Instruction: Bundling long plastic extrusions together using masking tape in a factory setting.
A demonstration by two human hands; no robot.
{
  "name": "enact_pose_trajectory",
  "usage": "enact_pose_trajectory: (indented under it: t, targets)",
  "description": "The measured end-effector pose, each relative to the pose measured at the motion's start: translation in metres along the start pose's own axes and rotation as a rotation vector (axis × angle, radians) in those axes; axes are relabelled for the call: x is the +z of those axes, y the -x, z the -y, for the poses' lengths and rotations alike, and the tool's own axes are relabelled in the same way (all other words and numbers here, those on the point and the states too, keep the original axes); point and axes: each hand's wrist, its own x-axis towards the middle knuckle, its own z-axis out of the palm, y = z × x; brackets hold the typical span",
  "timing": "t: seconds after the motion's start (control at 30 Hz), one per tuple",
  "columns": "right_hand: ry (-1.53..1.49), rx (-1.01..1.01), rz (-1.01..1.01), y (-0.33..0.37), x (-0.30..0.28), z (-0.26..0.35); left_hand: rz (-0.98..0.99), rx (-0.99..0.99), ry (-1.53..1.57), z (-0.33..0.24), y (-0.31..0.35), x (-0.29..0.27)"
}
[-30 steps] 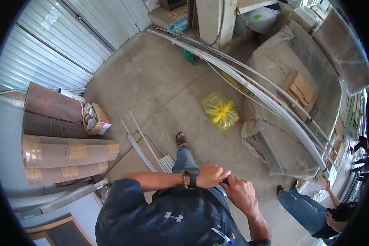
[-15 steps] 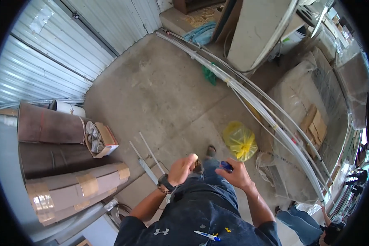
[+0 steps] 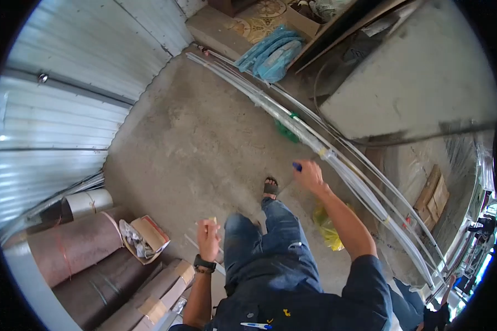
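Note:
My right hand (image 3: 311, 180) is closed round a small dark-blue object (image 3: 297, 166), whose end sticks out past the fingers; its kind is hidden. That hand reaches forward over the concrete floor, near the bundle of long pale tubes or strips (image 3: 337, 160). Lower and to the left, my left hand (image 3: 208, 241), with a dark watch (image 3: 205, 263) on the wrist, has its fingers curled. A tiny pale-yellow thing shows at its fingertips, too small to name. One sandalled foot (image 3: 270, 187) is stretched ahead between the hands.
Large brown rolls (image 3: 77, 243) and an open carton (image 3: 149, 236) lie to the left, below a corrugated metal wall (image 3: 55, 116). A yellow plastic bag (image 3: 329, 229) is partly behind my right forearm. Blue wrapped coils (image 3: 270, 55) and a big pale panel (image 3: 419, 77) stand far right. Another person (image 3: 408, 303) is at lower right.
I have stepped forward. My hands have moved apart: the right one forward, the left one to the left. The blue object stays in my right hand.

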Motion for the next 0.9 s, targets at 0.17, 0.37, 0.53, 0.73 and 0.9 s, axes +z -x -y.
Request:
enact_pose_trajectory:
  t: [0.17, 0.37, 0.53, 0.73, 0.9]
  targets:
    - [0.114, 0.326, -0.149, -0.197, 0.044, -0.113, -0.085, -0.263, 0.01, -0.051, -0.156, 0.033]
    - [0.42, 0.47, -0.202, -0.337, 0.1, -0.238, 0.185, -0.355, 0.138, -0.045, -0.356, 0.096]
    - [0.758, 0.628, 0.024, -0.366, 0.142, -0.281, 0.499, -0.301, 0.184, -0.059, -0.464, 0.121]
    - [0.928, 0.339, 0.049, -0.331, 0.096, -0.238, 0.627, -0.25, -0.067, -0.073, -0.543, 0.183]
    - [0.532, 0.467, 0.119, -0.261, 0.072, -0.176, 0.758, 0.883, -0.894, -0.122, -0.553, 0.261]
